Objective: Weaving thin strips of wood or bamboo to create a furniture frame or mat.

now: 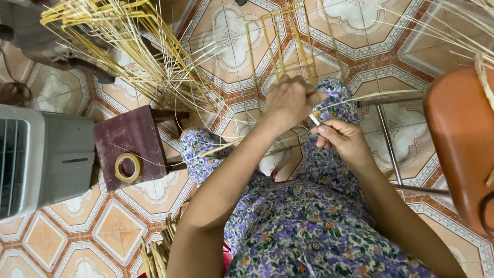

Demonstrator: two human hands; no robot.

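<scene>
Both hands closed on thin pale cane strips (360, 97): left hand (291, 101) fisted above, right hand (346, 140) pinching below.

Gripping pale cane strips (355, 98) with left hand (290, 100) and right hand (343, 139) above floral lap, beside tape roll (127, 167).

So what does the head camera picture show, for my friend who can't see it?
Seen from above, a seated person's left hand and right hand grip thin yellow cane strips over a floral-clothed lap. A tape roll sits on a dark red stool.
</scene>
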